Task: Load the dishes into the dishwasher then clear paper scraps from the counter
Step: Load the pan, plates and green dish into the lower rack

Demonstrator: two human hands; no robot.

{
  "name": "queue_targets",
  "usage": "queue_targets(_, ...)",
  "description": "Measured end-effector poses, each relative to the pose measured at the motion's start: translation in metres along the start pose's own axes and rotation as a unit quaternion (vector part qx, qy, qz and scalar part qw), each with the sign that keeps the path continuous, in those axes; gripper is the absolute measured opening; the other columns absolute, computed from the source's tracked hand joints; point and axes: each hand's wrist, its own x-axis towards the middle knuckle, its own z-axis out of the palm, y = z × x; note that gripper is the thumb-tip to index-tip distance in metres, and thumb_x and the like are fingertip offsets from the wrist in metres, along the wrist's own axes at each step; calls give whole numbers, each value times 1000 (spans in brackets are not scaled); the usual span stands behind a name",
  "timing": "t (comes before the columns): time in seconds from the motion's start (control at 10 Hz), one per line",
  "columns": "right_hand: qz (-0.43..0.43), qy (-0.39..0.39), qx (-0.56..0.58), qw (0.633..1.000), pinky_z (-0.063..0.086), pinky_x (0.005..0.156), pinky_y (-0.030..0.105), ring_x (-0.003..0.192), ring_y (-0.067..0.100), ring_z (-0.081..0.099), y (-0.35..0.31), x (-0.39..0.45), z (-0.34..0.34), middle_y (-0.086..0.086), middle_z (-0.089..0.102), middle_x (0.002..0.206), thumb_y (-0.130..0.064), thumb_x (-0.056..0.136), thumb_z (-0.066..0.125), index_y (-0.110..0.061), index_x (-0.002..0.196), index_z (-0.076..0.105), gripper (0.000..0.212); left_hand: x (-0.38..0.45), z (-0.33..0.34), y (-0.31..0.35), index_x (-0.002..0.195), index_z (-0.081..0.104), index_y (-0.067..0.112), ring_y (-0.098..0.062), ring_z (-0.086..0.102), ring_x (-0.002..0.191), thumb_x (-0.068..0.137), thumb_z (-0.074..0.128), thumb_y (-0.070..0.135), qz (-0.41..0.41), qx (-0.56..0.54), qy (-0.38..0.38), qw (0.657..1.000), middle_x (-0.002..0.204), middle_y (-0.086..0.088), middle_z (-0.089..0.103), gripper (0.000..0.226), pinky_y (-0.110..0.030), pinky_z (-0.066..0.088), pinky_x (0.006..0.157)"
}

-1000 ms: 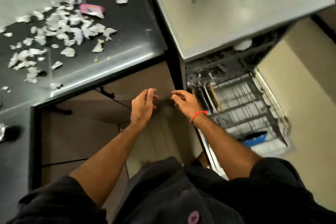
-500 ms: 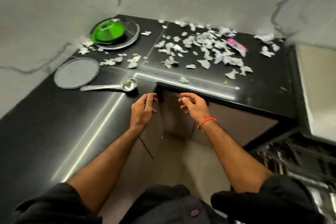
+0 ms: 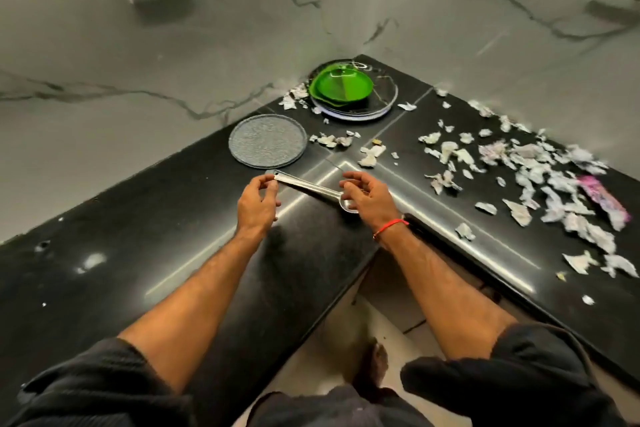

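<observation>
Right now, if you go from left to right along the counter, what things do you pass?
Grey round plate → left hand → metal spoon → green bowl on a glass plate → right hand → torn paper scraps → pink wrapper.

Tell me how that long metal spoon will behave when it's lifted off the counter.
The spoon looks like polished steel, so probably stiff and somewhat slippery. Its long thin handle lies flat on the glossy counter, so it may slide or pivot if pushed. It is unlikely to break.
</observation>
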Motion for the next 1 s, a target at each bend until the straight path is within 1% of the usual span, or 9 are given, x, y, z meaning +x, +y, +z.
queue_targets(0.2,37,-56,3,998,55,83,34,96,14,65,10,91,33,8,69,113,-14,93,60,-17,119,63,27,76,-3,-14,125,62,17,-19,67,91,98,59,28,-73,34,88,993,114,-3,67,30,-42,59,85)
queue_targets(0.3,61,-123,-39,990,46,97,35,112,14,57,16,133,44,10,56,137,-11,94,59,-14,139,49,46,120,6,-23,137,55,14,-23,60,111,96,62,34,-150,75,116,979,126,-4,61,47,-34,49,98)
queue_targets(0.4,82,-195,-85,974,41,105,39,128,20,49,22,161,50,11,42,149,-13,95,59,-17,150,33,61,151,16,-33,143,50,18,-32,53,125,91,64,47,-239,79,129,959,141,-10,52,61,-43,46,106)
queue_targets(0.5,101,-258,-145,950,35,113,43,131,21,44,31,187,56,16,33,153,-15,95,59,-23,155,14,75,178,25,-35,144,40,25,-36,36,134,83,62,66,-342,71,122,929,147,-13,27,77,-48,37,112)
queue_targets(0.6,109,-274,-180,938,36,113,40,118,17,49,33,198,59,20,43,146,-17,94,59,-27,156,11,79,186,30,-27,137,36,20,-33,33,131,80,61,73,-379,74,126,914,137,-14,25,82,-43,34,106)
queue_targets(0.7,114,-280,-200,932,31,115,35,127,13,45,35,205,60,4,48,138,-20,93,58,-27,156,8,81,225,29,-62,123,44,16,-28,42,126,58,75,63,-405,61,120,904,134,-10,35,86,-40,39,109)
queue_targets(0.8,110,-272,-208,933,31,115,37,134,22,45,39,208,60,11,50,142,-22,92,59,-26,156,7,82,251,26,-101,130,55,14,-33,53,127,47,73,47,-407,56,120,904,141,-11,50,91,-50,45,108)
queue_targets(0.9,94,-273,-213,933,39,107,40,119,29,55,45,203,62,14,60,127,-19,91,60,-23,155,9,82,236,27,-81,114,60,12,-34,59,103,63,74,40,-407,72,156,897,129,-12,54,60,-39,49,98)
queue_targets(1.0,109,-296,-166,934,36,111,40,130,24,48,47,192,63,10,49,140,-14,91,61,-25,155,7,85,213,29,-46,118,59,10,-38,52,114,76,76,44,-409,103,156,893,134,-16,46,57,-41,44,102)
